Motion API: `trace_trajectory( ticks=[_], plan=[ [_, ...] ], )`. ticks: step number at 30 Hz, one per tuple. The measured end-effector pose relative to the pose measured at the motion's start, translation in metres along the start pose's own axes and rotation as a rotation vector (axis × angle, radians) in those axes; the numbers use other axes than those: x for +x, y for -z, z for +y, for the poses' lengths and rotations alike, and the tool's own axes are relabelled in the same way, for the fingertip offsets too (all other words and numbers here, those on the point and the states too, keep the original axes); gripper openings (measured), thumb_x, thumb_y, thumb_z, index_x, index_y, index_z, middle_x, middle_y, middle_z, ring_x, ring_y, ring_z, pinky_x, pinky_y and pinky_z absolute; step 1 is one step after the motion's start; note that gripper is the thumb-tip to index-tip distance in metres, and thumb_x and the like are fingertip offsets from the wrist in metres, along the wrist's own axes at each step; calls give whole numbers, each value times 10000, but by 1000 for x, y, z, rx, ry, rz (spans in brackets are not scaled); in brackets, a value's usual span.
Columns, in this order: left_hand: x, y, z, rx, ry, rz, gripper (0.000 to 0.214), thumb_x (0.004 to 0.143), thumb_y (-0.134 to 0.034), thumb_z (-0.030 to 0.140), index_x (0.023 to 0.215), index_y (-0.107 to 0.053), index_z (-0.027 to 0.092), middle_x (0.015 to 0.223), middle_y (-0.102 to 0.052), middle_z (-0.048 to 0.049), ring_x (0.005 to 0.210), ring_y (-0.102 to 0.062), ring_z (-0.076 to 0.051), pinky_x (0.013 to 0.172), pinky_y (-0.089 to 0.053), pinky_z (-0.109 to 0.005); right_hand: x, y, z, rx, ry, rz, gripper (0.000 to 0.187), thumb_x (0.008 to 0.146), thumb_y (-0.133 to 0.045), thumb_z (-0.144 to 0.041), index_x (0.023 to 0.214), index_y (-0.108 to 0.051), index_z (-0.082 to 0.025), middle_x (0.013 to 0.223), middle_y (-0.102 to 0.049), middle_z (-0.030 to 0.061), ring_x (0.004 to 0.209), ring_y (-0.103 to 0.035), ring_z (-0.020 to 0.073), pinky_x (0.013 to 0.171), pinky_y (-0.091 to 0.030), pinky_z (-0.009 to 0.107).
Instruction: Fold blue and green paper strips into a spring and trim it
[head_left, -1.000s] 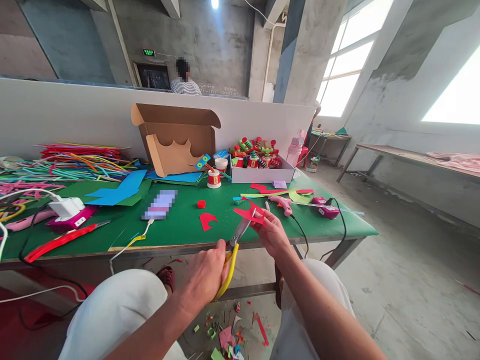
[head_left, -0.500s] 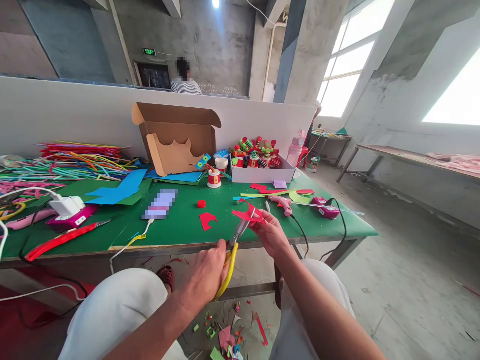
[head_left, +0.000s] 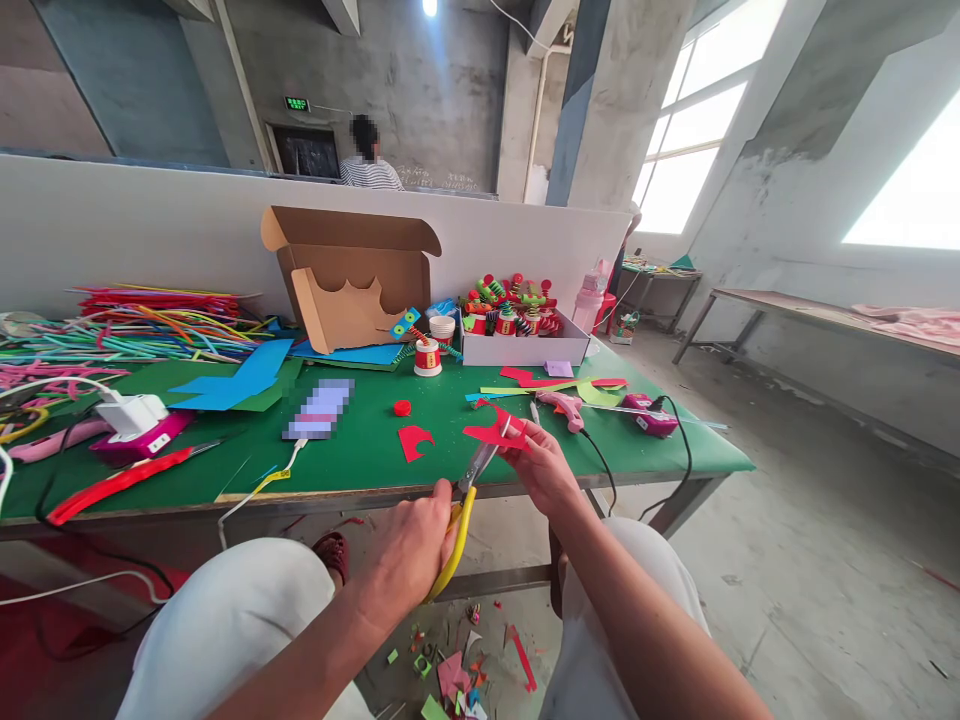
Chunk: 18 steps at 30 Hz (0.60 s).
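My left hand (head_left: 409,550) is closed around the yellow handles of a pair of scissors (head_left: 466,500), just in front of the table's near edge. The blades point up and right into a red foam cut-out (head_left: 491,432). My right hand (head_left: 544,465) pinches that red piece at its right side, holding it above the green table top (head_left: 360,450). A second red cut-out (head_left: 415,441) lies flat on the table to the left of the blades, with a small red cap (head_left: 403,407) beyond it.
An open cardboard box (head_left: 349,280), a white tray of finished red toys (head_left: 517,335), a pink glue gun (head_left: 564,408) and pipe cleaners (head_left: 127,325) sit on the table. Foam scraps (head_left: 457,670) litter the floor between my knees. A person stands behind the partition.
The red cut-out has turned slightly in my right hand, its left tip swinging left. The scissors and my left hand have barely moved.
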<state>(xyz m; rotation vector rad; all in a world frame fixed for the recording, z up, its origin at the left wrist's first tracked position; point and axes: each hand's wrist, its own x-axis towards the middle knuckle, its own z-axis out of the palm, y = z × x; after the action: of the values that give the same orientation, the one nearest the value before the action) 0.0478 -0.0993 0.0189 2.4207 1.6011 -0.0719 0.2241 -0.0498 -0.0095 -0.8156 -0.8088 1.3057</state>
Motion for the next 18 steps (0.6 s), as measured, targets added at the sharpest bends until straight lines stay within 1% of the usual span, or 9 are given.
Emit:
trace_trajectory(
  ticks=[6, 12, 18],
  plan=[
    [-1, 1, 0, -4, 0, -2, 148, 914, -387, 226, 1023, -474, 175, 839, -728, -137, 872, -708, -330, 640, -483, -336, 1, 1, 0, -5, 7, -5, 262, 571, -844, -393, 696, -710, -206, 682, -681, -19, 611, -571, 109, 669, -466, 262],
    [-1, 1, 0, -2, 1, -6, 160, 910, -386, 235, 1030, -476, 178, 812, -724, -132, 861, -711, -318, 647, -488, -330, 0, 1, 0, -20, 22, -20, 244, 590, -833, -388, 683, -696, -209, 645, -654, -21, 593, -550, 112, 668, -461, 274],
    [-2, 1, -1, -12, -6, 1, 158, 912, -371, 227, 1011, -484, 179, 831, -727, -137, 868, -706, -338, 659, -500, -362, 0, 1, -1, -13, 28, -37, 202, 618, -817, -362, 664, -686, -214, 646, -639, -28, 600, -551, 110, 680, -463, 269]
  ],
)
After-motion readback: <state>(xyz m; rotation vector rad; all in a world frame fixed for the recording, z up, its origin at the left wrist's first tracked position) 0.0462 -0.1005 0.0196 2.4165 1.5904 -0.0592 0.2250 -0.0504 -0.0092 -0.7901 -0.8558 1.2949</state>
